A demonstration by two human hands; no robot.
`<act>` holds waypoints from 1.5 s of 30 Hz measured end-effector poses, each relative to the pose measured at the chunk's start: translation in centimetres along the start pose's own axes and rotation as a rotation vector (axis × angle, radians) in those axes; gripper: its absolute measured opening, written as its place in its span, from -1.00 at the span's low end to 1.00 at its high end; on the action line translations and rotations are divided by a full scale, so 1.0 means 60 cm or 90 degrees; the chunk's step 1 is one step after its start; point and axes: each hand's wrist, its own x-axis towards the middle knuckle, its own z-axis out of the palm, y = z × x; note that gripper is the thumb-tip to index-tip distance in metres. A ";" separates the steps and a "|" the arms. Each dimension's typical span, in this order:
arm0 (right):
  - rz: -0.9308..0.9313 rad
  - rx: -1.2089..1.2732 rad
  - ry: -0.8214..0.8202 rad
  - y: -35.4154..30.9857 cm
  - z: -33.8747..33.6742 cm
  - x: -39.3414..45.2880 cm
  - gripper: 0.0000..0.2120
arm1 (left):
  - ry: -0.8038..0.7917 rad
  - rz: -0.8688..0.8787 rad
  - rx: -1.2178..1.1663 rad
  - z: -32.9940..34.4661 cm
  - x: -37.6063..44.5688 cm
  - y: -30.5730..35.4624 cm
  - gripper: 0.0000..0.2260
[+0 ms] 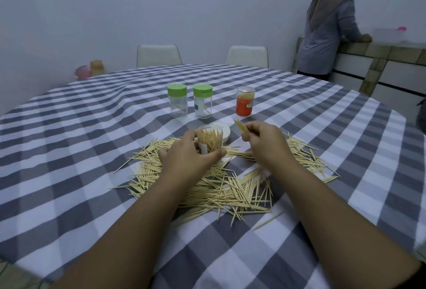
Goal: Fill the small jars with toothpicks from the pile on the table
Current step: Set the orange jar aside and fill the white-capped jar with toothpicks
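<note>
Nearest the camera, the pile of toothpicks [207, 187] is spread across the checked table [69, 150], and both forearms reach over it toward twelve o'clock. Above the far edge of the pile, an open clear jar [210, 139] is gripped by the left hand [186, 152], thumb and fingers curled round its lower half; it is already well stocked with toothpicks standing roughly upright, mouth turned up and slightly toward the camera. A small bundle of toothpicks [241, 125] is pinched in the right hand [265, 141], the sticks' long axis slanting up toward eleven o'clock.

The coming move is judged to turn on this: the jar mouth lies at about nine o'clock from the bundle, just beside it, and the bundle's axis is tilted, not yet in line with the jar's opening. The right hand is the nearer one to deliver it. A white lid [222, 130] lies just behind the jar.

Farther off, two green-capped jars [190, 101] are seen nearly empty, with an orange-labelled jar [245, 101] at their three o'clock, packed full.
</note>
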 end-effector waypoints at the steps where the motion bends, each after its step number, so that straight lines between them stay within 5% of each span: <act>1: -0.002 0.057 0.007 -0.002 -0.002 -0.001 -0.83 | -0.004 -0.001 -0.001 0.001 0.000 -0.001 -0.49; 27: 0.124 0.943 0.031 -0.025 -0.020 0.003 -0.87 | -0.073 0.064 0.056 0.010 -0.004 0.007 -0.43; 32: 0.121 0.958 0.026 -0.029 -0.025 0.001 -0.84 | -0.073 0.072 0.059 0.013 -0.001 0.004 -0.44; 45: 0.024 0.534 -0.023 -0.023 0.020 -0.021 -0.86 | -0.064 0.085 0.064 0.014 -0.002 0.003 -0.48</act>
